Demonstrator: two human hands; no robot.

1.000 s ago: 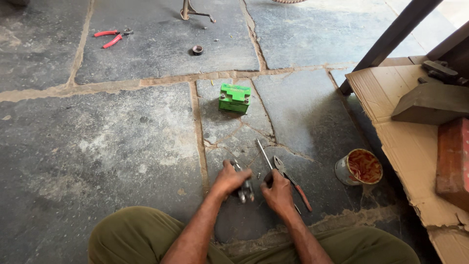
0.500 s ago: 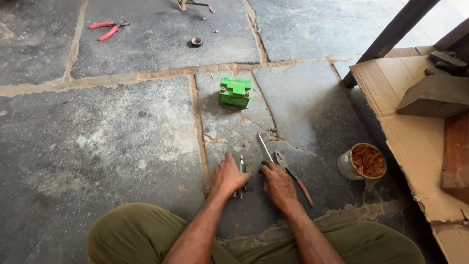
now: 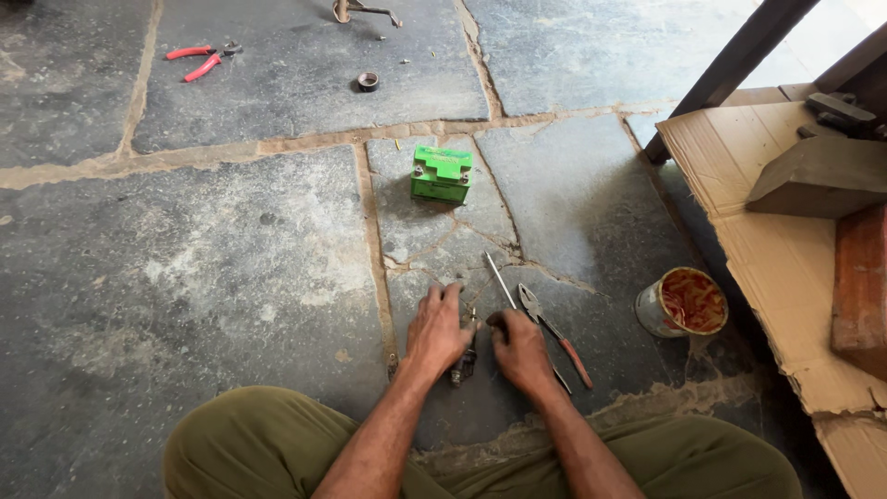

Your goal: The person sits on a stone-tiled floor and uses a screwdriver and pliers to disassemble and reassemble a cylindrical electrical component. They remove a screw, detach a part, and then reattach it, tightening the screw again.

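I sit cross-legged on a stone floor. My left hand (image 3: 438,330) lies flat on the floor, fingers spread, beside a small dark metal part (image 3: 464,362) that sits between my two hands. My right hand (image 3: 519,349) is curled over the near end of a thin metal rod (image 3: 499,280) and looks closed on something small; what it grips is hidden. Pliers with a red handle (image 3: 554,333) lie just right of my right hand. A small green battery (image 3: 442,174) stands on the floor farther ahead.
A tin can (image 3: 682,303) with orange-red contents stands at the right. Flattened cardboard (image 3: 776,249) with a brick (image 3: 861,286) and a dark block (image 3: 813,176) lies at the right edge. Red-handled cutters (image 3: 199,60) and a small metal ring (image 3: 368,81) lie far ahead.
Both hands have lowered toward the floor and drawn nearer my legs. The left hand has let go of the metal part and flattened out.
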